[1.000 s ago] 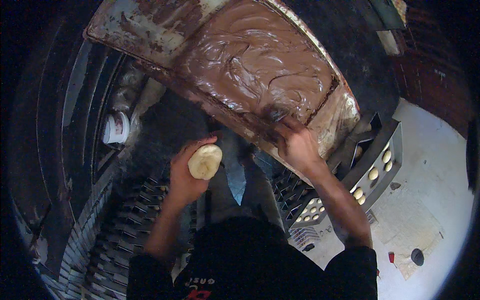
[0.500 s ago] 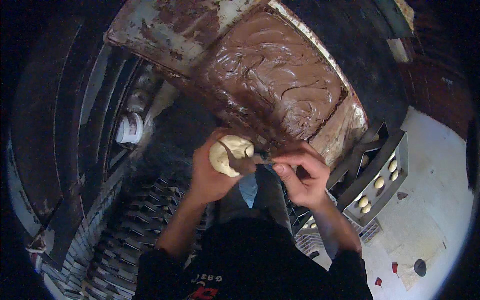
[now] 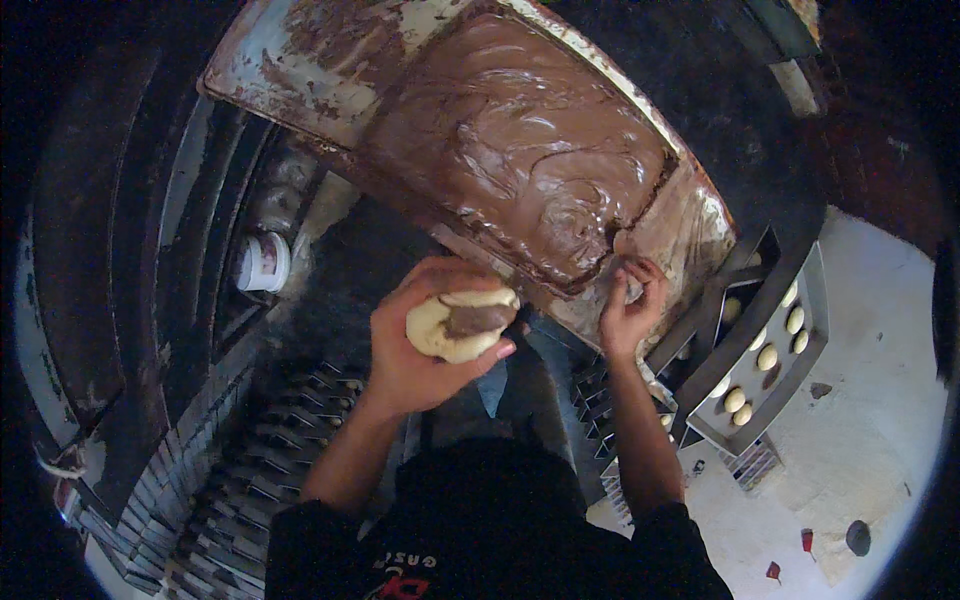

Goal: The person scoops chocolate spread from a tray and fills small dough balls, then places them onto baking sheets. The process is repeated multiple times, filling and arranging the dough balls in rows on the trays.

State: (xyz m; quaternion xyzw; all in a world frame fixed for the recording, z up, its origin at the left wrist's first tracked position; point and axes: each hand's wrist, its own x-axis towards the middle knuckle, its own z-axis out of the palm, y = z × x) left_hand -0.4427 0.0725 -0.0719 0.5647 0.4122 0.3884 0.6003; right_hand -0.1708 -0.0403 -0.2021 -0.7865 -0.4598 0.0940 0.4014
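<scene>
My left hand (image 3: 395, 345) is closed round a pale bun (image 3: 430, 330), which is split open at its top. Brown chocolate cream sits in the split and over its lip, facing up. At the near right corner of the cream, my right hand (image 3: 632, 305) has its fingers bent together round a thin spreading tool, mostly hidden by the fingers and the cream. A thick, glossy mass of chocolate cream (image 3: 530, 150) fills much of a large shallow tray (image 3: 310, 70), whose bare metal is smeared brown.
On the right, a metal baking tray (image 3: 790, 375) carries several small pale buns on a rack. A white tub (image 3: 265, 262) stands at left. Stacked dark metal trays (image 3: 265, 455) fill the lower left. Small red objects (image 3: 807, 540) and a dark round one (image 3: 858, 538) lie on the floor.
My right hand has left the bun and moved up and right to the cream's edge. The bun, still in my left hand, has tipped a little and now shows a cream lump in its split.
</scene>
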